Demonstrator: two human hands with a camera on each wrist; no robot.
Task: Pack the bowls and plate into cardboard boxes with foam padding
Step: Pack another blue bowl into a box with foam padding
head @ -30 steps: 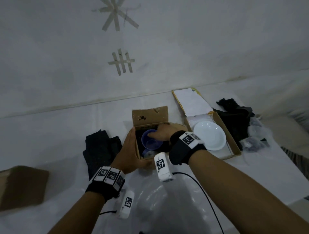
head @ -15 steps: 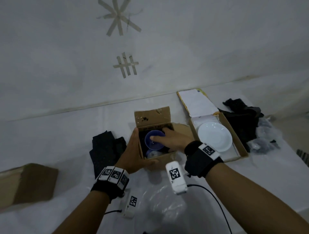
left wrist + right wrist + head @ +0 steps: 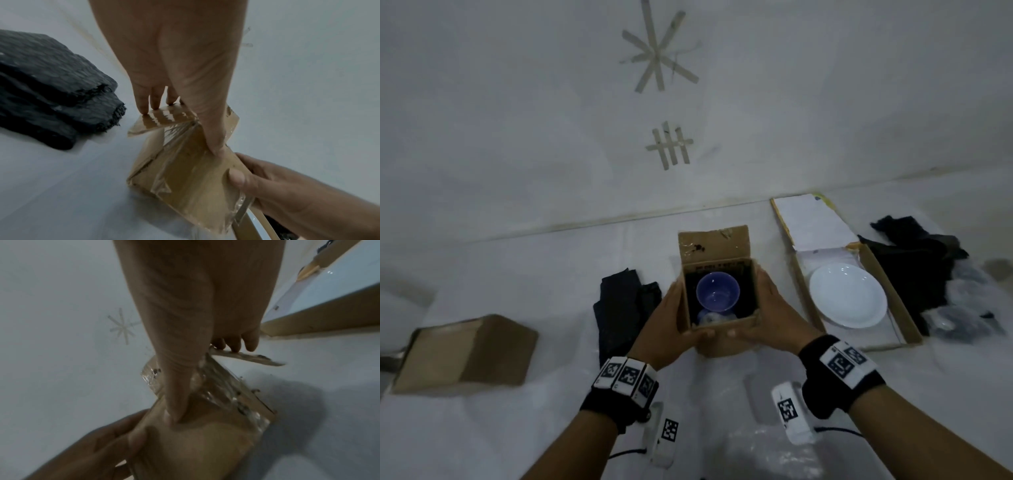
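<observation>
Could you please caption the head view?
Both hands grip small open cardboard box holding blue ceramic bowl.

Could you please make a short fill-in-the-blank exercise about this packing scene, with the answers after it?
1. The blue bowl sits inside the small cardboard box, held by ____ hands.
2. The white plate lies in the flat box on the person's ____ side.
3. The folded foam left of the small box is ____ in colour.

Answers: both; right; black
</observation>
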